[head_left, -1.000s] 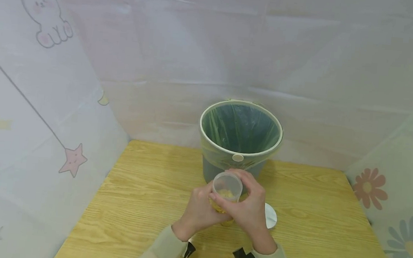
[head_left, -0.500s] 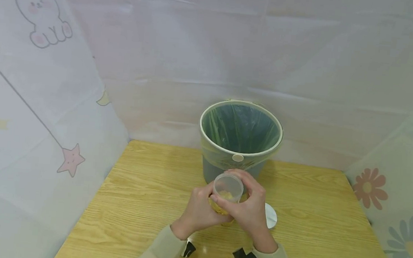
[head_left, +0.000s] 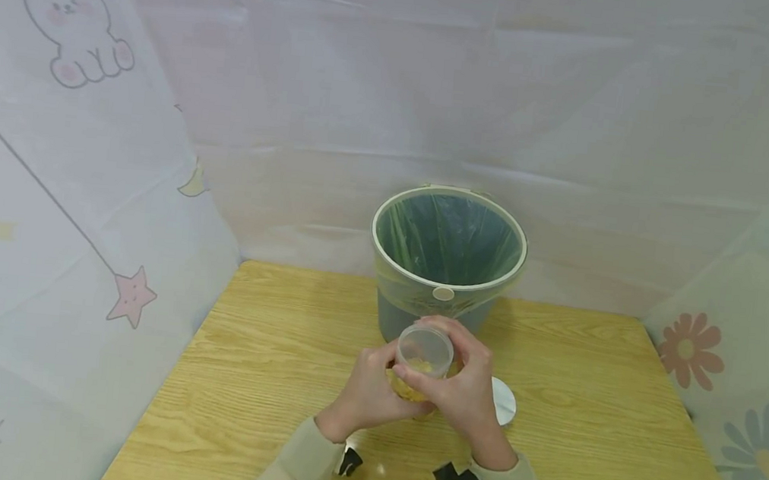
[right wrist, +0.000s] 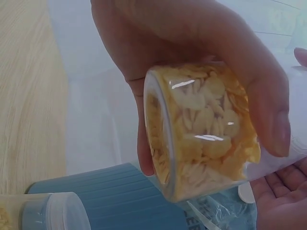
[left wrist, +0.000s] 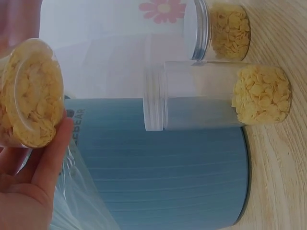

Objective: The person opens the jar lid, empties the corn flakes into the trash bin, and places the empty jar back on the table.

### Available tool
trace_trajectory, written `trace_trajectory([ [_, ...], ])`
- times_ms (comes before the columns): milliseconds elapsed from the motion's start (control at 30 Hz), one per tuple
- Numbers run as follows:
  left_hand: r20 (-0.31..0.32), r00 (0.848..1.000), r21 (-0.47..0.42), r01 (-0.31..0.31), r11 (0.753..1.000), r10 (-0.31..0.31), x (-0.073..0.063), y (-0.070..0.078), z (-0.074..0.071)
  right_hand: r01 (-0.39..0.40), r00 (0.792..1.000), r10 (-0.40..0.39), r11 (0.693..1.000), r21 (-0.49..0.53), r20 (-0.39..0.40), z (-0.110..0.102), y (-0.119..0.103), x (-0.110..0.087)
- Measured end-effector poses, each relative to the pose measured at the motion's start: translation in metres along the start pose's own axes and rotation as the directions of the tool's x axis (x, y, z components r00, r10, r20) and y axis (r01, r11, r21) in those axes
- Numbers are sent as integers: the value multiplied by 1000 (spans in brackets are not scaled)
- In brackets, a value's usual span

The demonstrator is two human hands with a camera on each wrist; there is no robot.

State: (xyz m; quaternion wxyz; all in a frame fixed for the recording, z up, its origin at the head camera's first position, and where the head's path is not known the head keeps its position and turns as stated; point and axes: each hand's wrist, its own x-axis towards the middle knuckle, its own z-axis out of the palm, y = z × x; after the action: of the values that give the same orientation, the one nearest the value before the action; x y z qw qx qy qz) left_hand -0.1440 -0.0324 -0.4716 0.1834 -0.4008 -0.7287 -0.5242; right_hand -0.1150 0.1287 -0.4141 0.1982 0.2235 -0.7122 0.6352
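Observation:
A clear open-topped jar of yellow flakes [head_left: 425, 350] sits between both hands, in front of the trash bin. My right hand [head_left: 471, 381] wraps it from the right, thumb across its near side. On the opposite side, my left hand [head_left: 371, 387] holds the jar too, its fingers reaching in beneath it. In the right wrist view, flakes [right wrist: 206, 124] pack the lower part of the held jar. The left wrist view has a taller clear jar [left wrist: 201, 96] standing on the table with flakes at its bottom. Beside that stands a small flake jar with a silver lid [left wrist: 196, 29].
Behind the hands stands a blue-grey trash bin [head_left: 395, 309] with a pale rim and a clear liner. A white disc [head_left: 503, 403] shows by the right wrist. The wooden table [head_left: 265, 351] meets printed cloth walls at the back and sides.
Both hands keep their hold on the jar, which has shifted only slightly towards the person. The bin and the white disc stay put.

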Motion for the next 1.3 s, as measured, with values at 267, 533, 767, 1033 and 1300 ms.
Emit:
trace_trajectory([
  [267,105,990,-115,104,988,-92,-2,7,-4,12,992,-25,995,101,122,-6,4,2],
  [533,144,979,-196,168,966,-141,-3,11,-5,35,963,-81,983,179,257,-12,8,7],
  [767,103,984,-173,164,971,-147,1,10,-8,-20,982,17,1000,13,191,-6,2,3],
  [1033,74,990,-151,134,979,-124,16,37,-21,-59,996,64,995,-81,60,3,-9,-3],
  [1300,81,991,-138,117,983,-107,17,40,-22,-49,999,49,998,-33,21,5,-10,-4],
])
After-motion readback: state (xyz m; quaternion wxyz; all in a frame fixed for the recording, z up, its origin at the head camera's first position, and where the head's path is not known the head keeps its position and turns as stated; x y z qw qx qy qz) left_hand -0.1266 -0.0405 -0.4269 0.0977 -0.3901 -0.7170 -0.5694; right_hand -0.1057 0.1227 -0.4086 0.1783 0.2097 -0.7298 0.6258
